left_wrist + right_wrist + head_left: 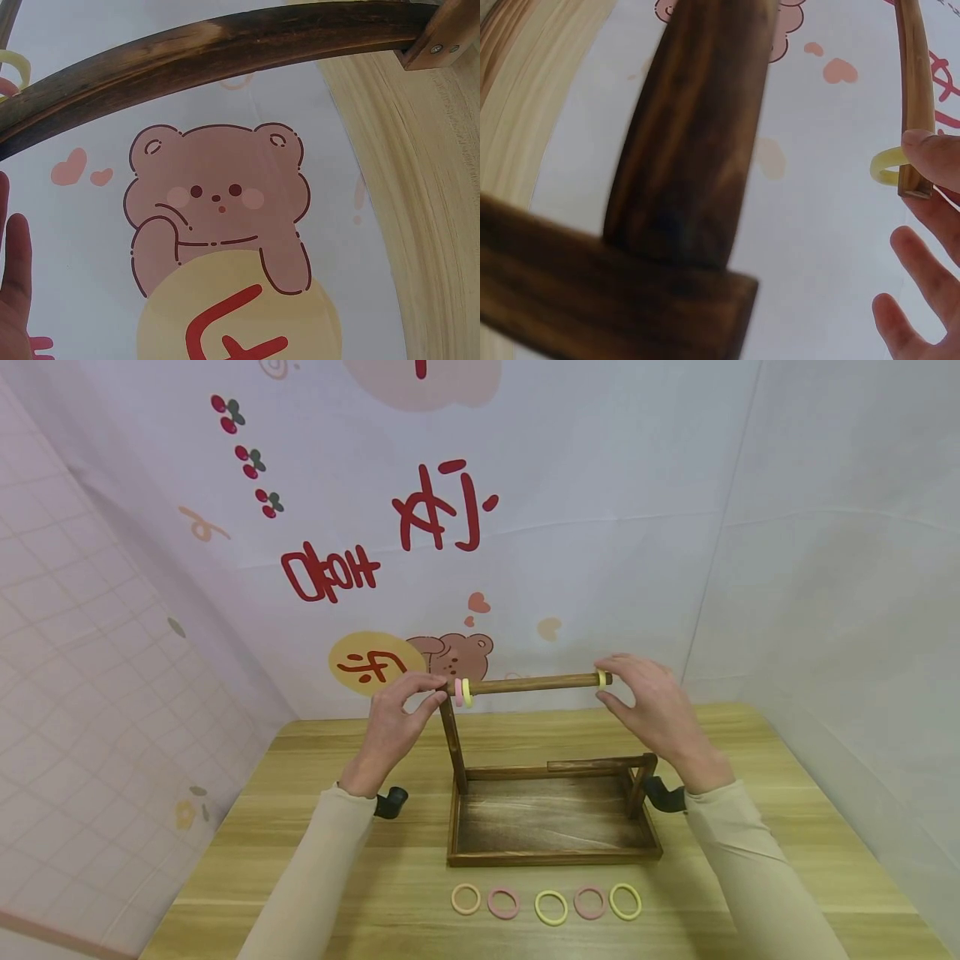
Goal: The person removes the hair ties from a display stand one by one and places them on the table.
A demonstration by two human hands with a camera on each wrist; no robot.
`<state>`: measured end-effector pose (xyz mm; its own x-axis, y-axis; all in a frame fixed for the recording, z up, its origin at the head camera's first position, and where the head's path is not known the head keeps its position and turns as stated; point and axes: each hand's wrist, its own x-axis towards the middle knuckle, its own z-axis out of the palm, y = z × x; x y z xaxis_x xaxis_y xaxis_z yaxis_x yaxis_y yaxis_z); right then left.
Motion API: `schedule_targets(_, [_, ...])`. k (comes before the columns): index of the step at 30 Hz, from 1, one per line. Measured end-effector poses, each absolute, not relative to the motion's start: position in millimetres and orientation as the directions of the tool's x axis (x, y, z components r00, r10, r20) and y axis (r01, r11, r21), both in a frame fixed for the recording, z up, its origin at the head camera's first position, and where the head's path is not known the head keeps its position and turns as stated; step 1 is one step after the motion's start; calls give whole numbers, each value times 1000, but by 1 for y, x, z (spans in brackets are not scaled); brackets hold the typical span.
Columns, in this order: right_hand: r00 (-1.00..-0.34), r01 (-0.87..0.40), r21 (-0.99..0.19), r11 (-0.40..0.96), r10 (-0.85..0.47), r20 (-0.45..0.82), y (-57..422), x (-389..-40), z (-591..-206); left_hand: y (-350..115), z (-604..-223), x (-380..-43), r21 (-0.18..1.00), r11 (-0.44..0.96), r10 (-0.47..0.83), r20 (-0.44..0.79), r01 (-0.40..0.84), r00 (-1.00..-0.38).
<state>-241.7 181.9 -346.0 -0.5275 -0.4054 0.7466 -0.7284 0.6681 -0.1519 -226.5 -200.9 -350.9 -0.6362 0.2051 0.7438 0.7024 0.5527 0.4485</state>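
A dark wooden stand (555, 858) has a tall left post whose long upper bar (532, 683) reaches to the right. At that bar's right end, my right hand (651, 706) pinches a yellow ring (886, 165) that encircles the wood, thumb against the bar; its other fingers are spread in the right wrist view. My left hand (393, 722) grips the stand at the top of the left post, thumb and index finger at the bar's base. Beside those fingertips, a pink ring (459, 692) and another yellow ring (467, 692) hang on the bar.
In front of the stand lie several loose rings: a peach ring (466, 911), pink ones and yellow ones, in a row on the wooden table (247, 860). A shorter, lower bar (592, 765) juts leftward from the stand's right post. A printed cloth (600, 485) hangs behind.
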Motion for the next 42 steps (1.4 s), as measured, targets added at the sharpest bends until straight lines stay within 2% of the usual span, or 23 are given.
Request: schedule_targets(42, [-514,-720,-155,676,-369,775,206,-234,-349,-201,-353,-227,446,547,205,750,709,-629])
